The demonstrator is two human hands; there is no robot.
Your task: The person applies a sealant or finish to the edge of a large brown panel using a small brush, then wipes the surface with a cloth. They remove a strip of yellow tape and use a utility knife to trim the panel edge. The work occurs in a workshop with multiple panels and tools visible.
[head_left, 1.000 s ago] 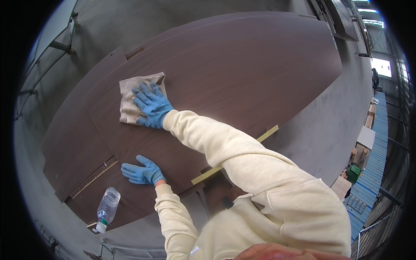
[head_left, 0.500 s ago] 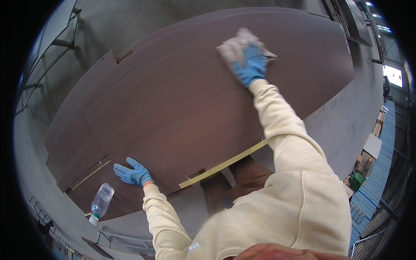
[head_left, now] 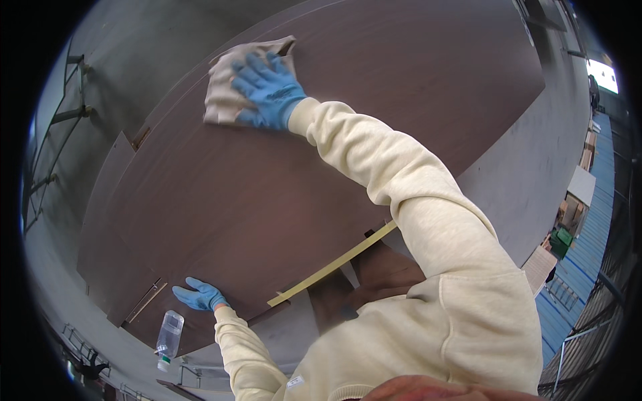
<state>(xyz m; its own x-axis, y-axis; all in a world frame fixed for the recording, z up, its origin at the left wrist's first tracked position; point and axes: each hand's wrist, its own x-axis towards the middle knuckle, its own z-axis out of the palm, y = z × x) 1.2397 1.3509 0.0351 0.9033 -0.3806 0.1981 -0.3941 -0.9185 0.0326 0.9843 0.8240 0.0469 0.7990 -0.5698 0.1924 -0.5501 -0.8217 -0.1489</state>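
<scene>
Cloth [head_left: 231, 83] now at far left of dark brown panel [head_left: 281, 200], swept back from far right; wiping pass continues. Right hand [head_left: 269, 90] flat, fingers spread, pressing cloth. Left hand [head_left: 198, 295] open, bracing near edge beside clear bottle [head_left: 169, 332].

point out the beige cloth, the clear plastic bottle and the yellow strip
beige cloth [head_left: 222, 93], head view, left part beside the glove
clear plastic bottle [head_left: 169, 332], head view, body
yellow strip [head_left: 332, 265], head view, middle

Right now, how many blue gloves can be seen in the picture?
2. The right glove presses a beige cloth at the far side of the brown board. The left glove rests flat on the board's near edge, beside a plastic bottle.
</scene>
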